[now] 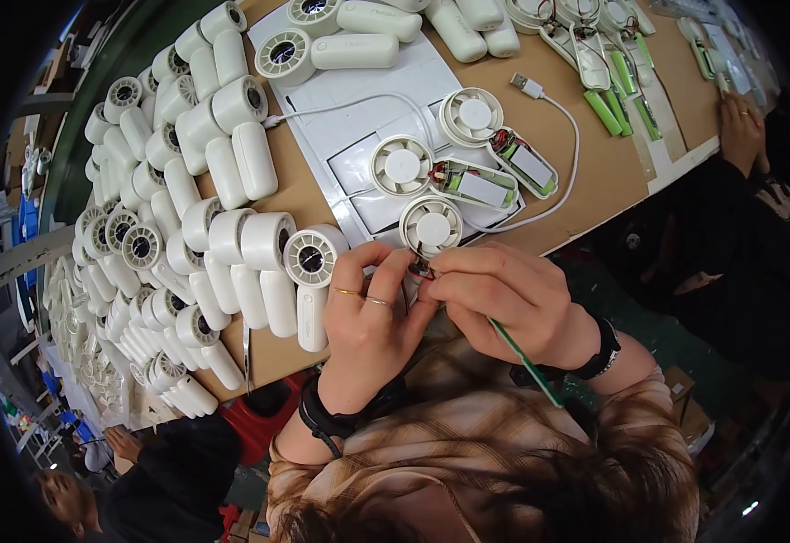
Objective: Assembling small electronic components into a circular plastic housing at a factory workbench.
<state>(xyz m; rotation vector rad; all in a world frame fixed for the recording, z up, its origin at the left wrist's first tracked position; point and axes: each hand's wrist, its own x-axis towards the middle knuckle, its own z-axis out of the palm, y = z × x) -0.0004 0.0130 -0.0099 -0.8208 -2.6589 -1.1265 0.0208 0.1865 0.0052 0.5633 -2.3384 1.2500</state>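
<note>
My left hand (368, 317) is closed, fingertips pinched on the near end of an opened white handheld fan (432, 228), where small dark wires show. My right hand (513, 299) is closed too, its fingertips meeting the left ones at those wires. A thin green stick-like tool (526, 364) is held in the right hand and slants down out of it; its tip is hidden. Most of the fan's handle is covered by my fingers. Just beyond lie two more opened fans (402, 166) (472, 116), with green batteries and red wires in their handles.
Rows of assembled white fans (200, 217) crowd the left. A white USB cable (577, 145) curves around the opened fans. Loose green batteries (601, 112) lie at the far right. Metal tweezers (247, 353) rest at the near edge. Co-workers' hands (741, 131) (123, 443) show at both sides.
</note>
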